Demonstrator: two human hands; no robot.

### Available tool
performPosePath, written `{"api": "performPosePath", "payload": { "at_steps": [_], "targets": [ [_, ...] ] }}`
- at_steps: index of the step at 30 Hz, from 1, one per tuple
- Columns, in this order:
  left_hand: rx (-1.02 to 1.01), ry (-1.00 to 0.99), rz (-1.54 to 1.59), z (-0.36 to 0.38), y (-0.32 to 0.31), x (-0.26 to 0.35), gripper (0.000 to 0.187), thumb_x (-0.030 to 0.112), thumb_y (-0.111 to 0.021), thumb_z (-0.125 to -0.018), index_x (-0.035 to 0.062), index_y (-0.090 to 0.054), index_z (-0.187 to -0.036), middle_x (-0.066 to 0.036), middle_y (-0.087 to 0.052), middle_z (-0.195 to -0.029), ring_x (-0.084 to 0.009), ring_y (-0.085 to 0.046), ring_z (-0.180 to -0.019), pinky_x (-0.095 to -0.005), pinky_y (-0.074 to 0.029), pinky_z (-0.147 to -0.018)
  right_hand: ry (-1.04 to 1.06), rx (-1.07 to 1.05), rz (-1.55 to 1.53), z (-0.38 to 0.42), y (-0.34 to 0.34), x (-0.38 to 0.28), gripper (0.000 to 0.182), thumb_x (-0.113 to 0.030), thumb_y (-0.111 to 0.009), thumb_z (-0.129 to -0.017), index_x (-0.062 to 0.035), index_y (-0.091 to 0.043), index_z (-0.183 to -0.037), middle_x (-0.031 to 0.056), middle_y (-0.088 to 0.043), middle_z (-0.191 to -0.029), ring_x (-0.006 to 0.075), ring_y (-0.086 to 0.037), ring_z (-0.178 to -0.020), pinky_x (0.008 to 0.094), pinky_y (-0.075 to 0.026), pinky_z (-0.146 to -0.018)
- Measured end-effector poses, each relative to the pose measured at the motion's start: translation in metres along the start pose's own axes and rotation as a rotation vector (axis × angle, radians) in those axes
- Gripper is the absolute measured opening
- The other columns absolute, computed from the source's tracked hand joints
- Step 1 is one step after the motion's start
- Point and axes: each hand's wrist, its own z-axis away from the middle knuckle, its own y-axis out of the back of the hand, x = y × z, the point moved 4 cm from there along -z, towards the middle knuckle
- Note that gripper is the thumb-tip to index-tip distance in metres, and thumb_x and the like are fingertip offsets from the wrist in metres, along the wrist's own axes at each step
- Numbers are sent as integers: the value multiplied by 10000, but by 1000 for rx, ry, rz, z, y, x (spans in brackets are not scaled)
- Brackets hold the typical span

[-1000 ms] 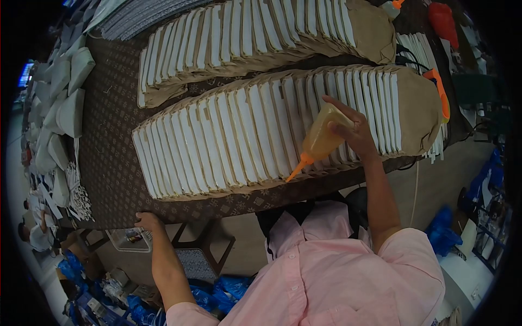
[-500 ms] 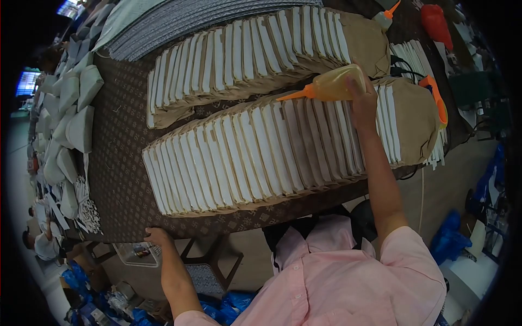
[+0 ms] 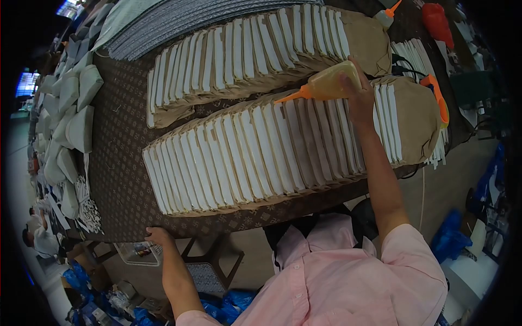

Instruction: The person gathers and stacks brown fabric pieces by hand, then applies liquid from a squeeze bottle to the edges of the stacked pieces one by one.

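Note:
My right hand (image 3: 357, 89) is closed around a clear squeeze bottle (image 3: 331, 82) of yellowish glue. Its orange nozzle points left, with the tip at the upper edge of the front row of overlapping brown paper bags (image 3: 239, 152) with white strips. Some strips under and left of the tip look glossy. Behind lies a second such row of paper bags (image 3: 244, 49). My left hand (image 3: 159, 237) is at the near edge of the table (image 3: 122, 179), its fingers closed over that edge.
Stacked grey patterned sheets (image 3: 179, 24) lie at the back. Another orange-tipped bottle (image 3: 385, 17) stands at the back right, near an orange-handled tool (image 3: 436, 100). Many pale folded pieces (image 3: 73, 130) are heaped at left. A stool (image 3: 209, 266) and plastic basket (image 3: 138, 254) are below.
The glue bottle has shifted slightly left and tilted a little more, its nozzle tip moving slightly left and down along the bags' upper edge. My left hand stays at the table edge.

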Motion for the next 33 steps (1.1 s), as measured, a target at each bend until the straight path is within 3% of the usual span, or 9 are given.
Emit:
{"api": "performPosePath", "payload": {
  "at_steps": [8, 11, 17, 19, 33],
  "targets": [
    [7, -9, 22, 1, 1, 0, 722, 501, -388, -857, 31, -169, -1359, -298, -362, -1272, -454, -427, -1107, -529, -342, -913, -27, -95, -2, -1, 0, 5, 586, -341, -654, -794, -51, -462, -1266, 52, -550, -1132, 95, -504, -1009, 240, -400, -864],
    [-29, 4, -16, 19, 10, 14, 692, 439, -350, -891, -25, -143, -1361, -303, -361, -1280, -434, -426, -1124, -468, -345, -957, -30, -120, 0, 1, 1, 4, 569, -331, -659, -790, -61, -477, -1257, 48, -560, -1123, 94, -512, -996, 242, -405, -860],
    [-35, 23, -61, 23, 12, 17, 707, 468, -333, -887, 0, -122, -1372, -308, -373, -1266, -438, -429, -1119, -484, -353, -944, -39, -170, 30, 5, 3, 5, 565, -332, -672, -777, -65, -495, -1242, 52, -570, -1113, 105, -521, -1008, 250, -403, -879],
    [-33, 39, -20, 20, 10, 14, 713, 503, -361, -867, 37, -146, -1362, -292, -358, -1277, -456, -434, -1098, -535, -360, -899, -55, -193, 48, 8, 4, 5, 567, -336, -675, -774, -65, -497, -1240, 55, -566, -1121, 108, -517, -1022, 252, -398, -889],
    [-46, 73, 8, 38, 17, 24, 699, 499, -360, -869, 43, -166, -1363, -291, -349, -1289, -453, -413, -1125, -528, -338, -930, -149, -341, 21, 42, 10, 5, 555, -313, -675, -785, -51, -492, -1239, 60, -559, -1126, 111, -507, -1032, 254, -386, -899]
  ]
}}
